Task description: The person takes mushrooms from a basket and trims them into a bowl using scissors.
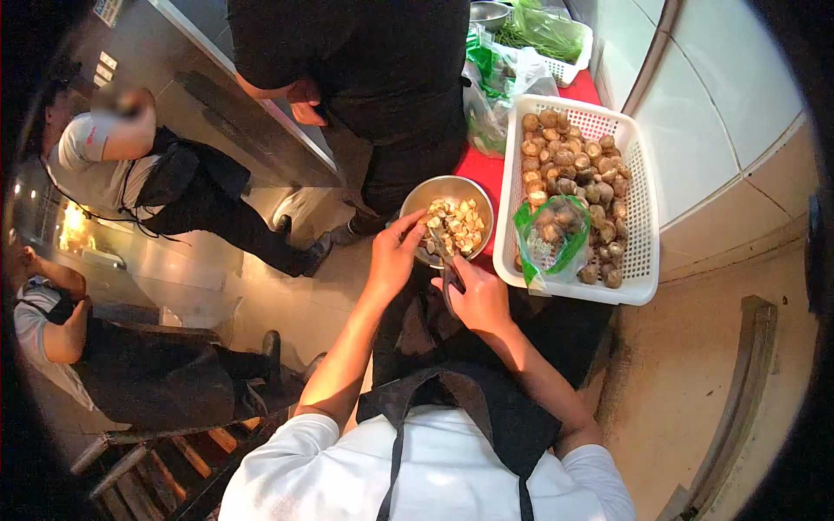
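Note:
My right hand [479, 297] is closed around the black handles of a pair of scissors [449, 271], whose blades point over a metal bowl [488, 193]. At the bowl's left rim, my left hand [398, 252] pinches a mushroom [425, 220] close to the blades; fingers partly cover it. Inside the bowl lies a heap of pale cut mushroom pieces [464, 224]. To the right, a white perforated basket [645, 217] holds many whole brown mushrooms [556, 143], with a green-edged plastic bag [552, 243] of mushrooms lying on top.
Bowl and basket stand on a red surface [476, 168] along a tiled wall [686, 104]. Plastic bags [504, 91] and another white basket [580, 65] with green vegetables are farther back. A person in black [365, 78] stands close ahead; two other people are at the left.

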Motion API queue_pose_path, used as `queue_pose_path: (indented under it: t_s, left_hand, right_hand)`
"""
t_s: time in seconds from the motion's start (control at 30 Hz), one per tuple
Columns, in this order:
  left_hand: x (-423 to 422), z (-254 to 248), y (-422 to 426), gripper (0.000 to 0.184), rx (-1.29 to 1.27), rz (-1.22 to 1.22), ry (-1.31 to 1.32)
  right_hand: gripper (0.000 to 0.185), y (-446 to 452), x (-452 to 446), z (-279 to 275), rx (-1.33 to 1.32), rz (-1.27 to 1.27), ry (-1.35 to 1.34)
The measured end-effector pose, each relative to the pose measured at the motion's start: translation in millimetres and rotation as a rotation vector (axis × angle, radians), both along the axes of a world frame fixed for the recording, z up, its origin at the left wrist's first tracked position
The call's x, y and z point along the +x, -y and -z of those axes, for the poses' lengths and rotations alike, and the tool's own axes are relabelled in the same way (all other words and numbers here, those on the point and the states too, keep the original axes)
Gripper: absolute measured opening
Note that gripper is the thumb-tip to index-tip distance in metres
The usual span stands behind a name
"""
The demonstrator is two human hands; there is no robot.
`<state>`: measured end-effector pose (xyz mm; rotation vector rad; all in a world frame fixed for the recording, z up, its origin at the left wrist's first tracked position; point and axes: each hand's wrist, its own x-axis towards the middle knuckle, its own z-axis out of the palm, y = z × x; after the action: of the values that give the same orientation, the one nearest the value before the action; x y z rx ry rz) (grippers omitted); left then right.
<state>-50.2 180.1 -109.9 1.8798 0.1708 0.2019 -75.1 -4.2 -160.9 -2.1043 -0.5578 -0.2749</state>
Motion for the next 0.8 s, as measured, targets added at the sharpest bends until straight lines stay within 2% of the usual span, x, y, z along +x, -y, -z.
queue_pose_path:
  t_s: [0.1,0.17,0.2,0.3,0.33,0.37,0.4,0.5,0.6,0.63,0.73,0.8]
  left_hand:
    - [0.5,2.4,4.8,0.03,-0.039,0.003,0.021]
    - [2.3,2.7,2.9,0.03,0.051,0.022,0.056]
    - [5.5,13.7,1.3,0.029,0.011,0.006,0.044]
    - [9.3,16.3,3.4,0.02,0.071,-0.038,0.048]
    - [13.1,25.6,4.4,0.02,0.129,-0.048,0.086]
    - [10.8,18.0,10.2,0.019,0.071,-0.074,0.042]
    - [9.4,10.8,12.9,0.02,0.131,-0.071,0.039]
    - [14.8,28.4,17.2,0.027,0.096,-0.089,0.119]
    - [9.8,11.5,25.5,0.026,0.156,-0.142,0.043]
    - [11.5,16.3,24.9,0.025,0.127,-0.167,0.079]
    - [18.7,33.9,20.2,0.023,0.05,-0.205,0.132]
    - [22.8,36.4,15.4,0.023,0.017,-0.19,0.116]
  right_hand:
    - [0.055,4.2,-3.7,-20.4,-0.054,-0.013,-0.117]
    - [0.053,3.5,-4.2,-20.4,-0.034,-0.01,-0.089]
    - [0.045,-0.4,0.6,-8.9,0.035,0.016,0.065]
    - [0.035,-5.0,-1.2,-6.4,0.029,-0.011,-0.001]
    - [0.038,-5.3,-2.4,-12.1,0.073,-0.035,-0.048]
    - [0.038,-5.4,-3.6,-16.2,0.099,-0.051,-0.116]
    - [0.038,-5.2,-5.8,-16.4,0.12,-0.057,-0.189]
    - [0.041,-7.9,-6.5,10.1,0.184,-0.065,-0.36]
    - [0.031,-15.4,-1.8,47.5,0.502,-0.141,-0.555]
    - [0.03,-10.0,-5.9,5.8,0.604,-0.199,-0.812]
    - [0.028,-0.1,-2.8,-6.9,0.771,-0.29,-0.938]
    - [0.03,3.9,-0.4,-6.4,0.789,-0.284,-0.908]
